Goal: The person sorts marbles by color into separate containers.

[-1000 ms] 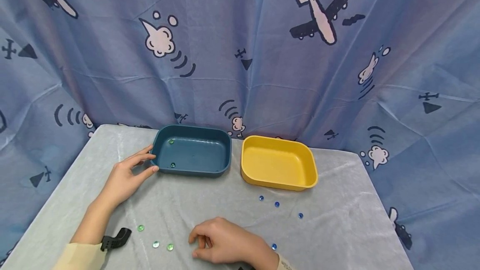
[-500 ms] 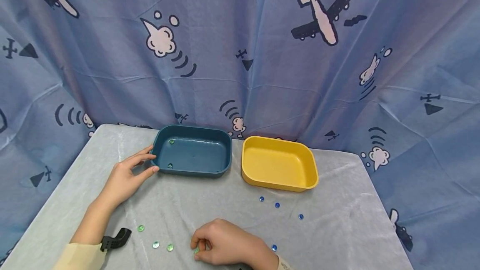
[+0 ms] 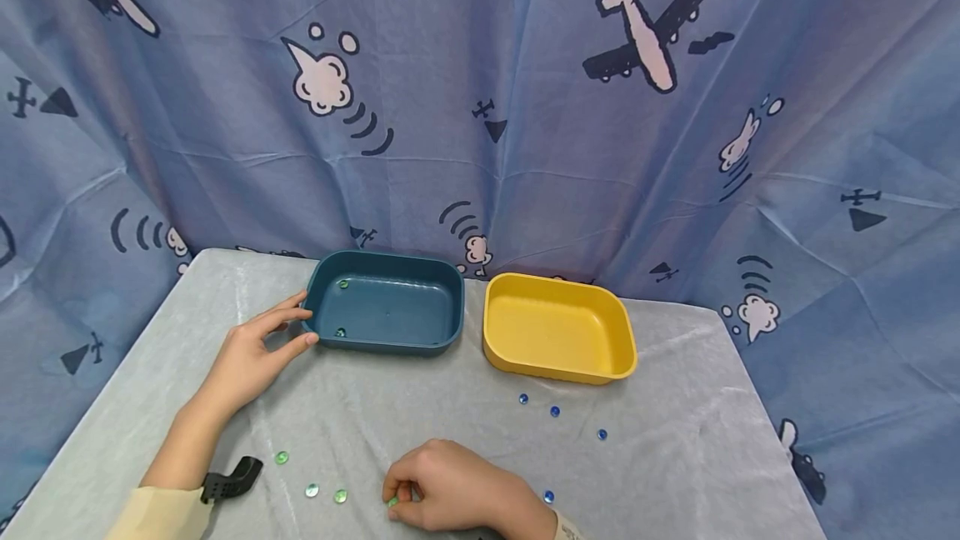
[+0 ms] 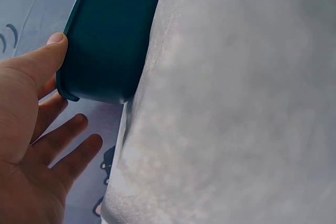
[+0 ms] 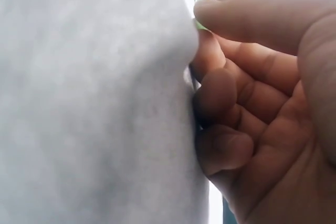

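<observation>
My right hand (image 3: pixel 450 486) is low over the cloth, pinching a small green glass gem (image 5: pixel 201 25) between thumb and forefinger; its other fingers curl in toward the palm. At the far left, my left hand (image 3: pixel 251 354) holds the corner of a dark teal bin (image 3: pixel 386 348), thumb tip (image 4: pixel 56 38) on the rim and the outer fingers spread beyond it. Two green gems (image 3: pixel 343 283) lie inside this bin. Left of my right hand, three more flat gems, two green (image 3: pixel 341 496) and one paler (image 3: pixel 312 490), rest on the cloth.
A yellow bin (image 3: pixel 558 369) stands right of the teal one with its inside bare. Several blue gems (image 3: pixel 555 412) are scattered in front of it, one (image 3: pixel 549 496) close to my right wrist. Behind the cloth-covered table (image 3: pixel 675 473) hangs a blue printed curtain (image 3: pixel 420 73).
A green gem now shows at my right fingertips, and that hand has shifted slightly right. The nearer gem in the teal bin has slid a little left. My left hand stays put.
</observation>
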Demonstrator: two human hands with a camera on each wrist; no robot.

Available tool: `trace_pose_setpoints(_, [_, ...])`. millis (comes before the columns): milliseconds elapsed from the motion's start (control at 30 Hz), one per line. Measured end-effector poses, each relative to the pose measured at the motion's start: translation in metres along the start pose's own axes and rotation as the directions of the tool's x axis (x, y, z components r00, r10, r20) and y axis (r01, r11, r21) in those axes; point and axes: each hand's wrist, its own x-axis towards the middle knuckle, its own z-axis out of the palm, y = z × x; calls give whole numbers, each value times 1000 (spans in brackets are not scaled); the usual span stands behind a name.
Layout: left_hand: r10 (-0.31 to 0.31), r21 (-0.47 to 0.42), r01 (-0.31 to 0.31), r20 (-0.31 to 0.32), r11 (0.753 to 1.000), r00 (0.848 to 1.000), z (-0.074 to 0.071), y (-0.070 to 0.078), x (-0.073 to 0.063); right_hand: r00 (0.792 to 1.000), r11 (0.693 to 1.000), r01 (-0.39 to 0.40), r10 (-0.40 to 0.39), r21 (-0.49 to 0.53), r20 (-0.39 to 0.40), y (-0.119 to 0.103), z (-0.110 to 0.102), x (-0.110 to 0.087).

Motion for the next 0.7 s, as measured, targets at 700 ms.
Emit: trace_pose_setpoints(700, [-2, -5, 2, -1, 1000, 1000, 1, -3, 1, 993, 995, -81, 86, 61, -79, 4, -16, 3])
